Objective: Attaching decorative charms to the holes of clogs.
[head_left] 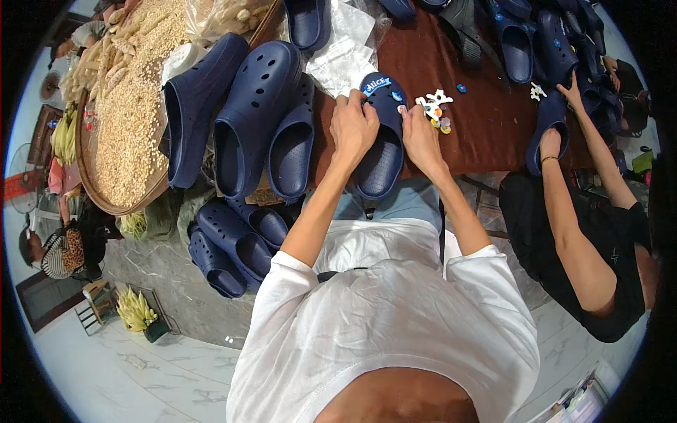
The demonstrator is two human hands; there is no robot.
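Note:
A navy-blue foam clog (pixel 381 161) lies on the brown-covered table in front of me, its heel end toward my body. A blue name-shaped charm (pixel 376 85) sits across its toe, with small charms beside it. My left hand (pixel 355 129) grips the clog's left side, fingers curled over the upper. At its right side, my right hand (pixel 422 139) pinches a small pinkish shoe charm (pixel 403 109) against the upper. Just right of that hand lies a little pile of white, yellow and multicoloured charms (pixel 438 102). What the fingers do underneath is hidden.
Several navy clogs (pixel 255 120) stand at the left, others (pixel 236 243) below the table edge. A round tray of pale kernels (pixel 130 134) is far left. Clear plastic bags (pixel 345 49) lie ahead. At right, a co-worker's hand (pixel 552 144) reaches into another clog (pixel 539 127).

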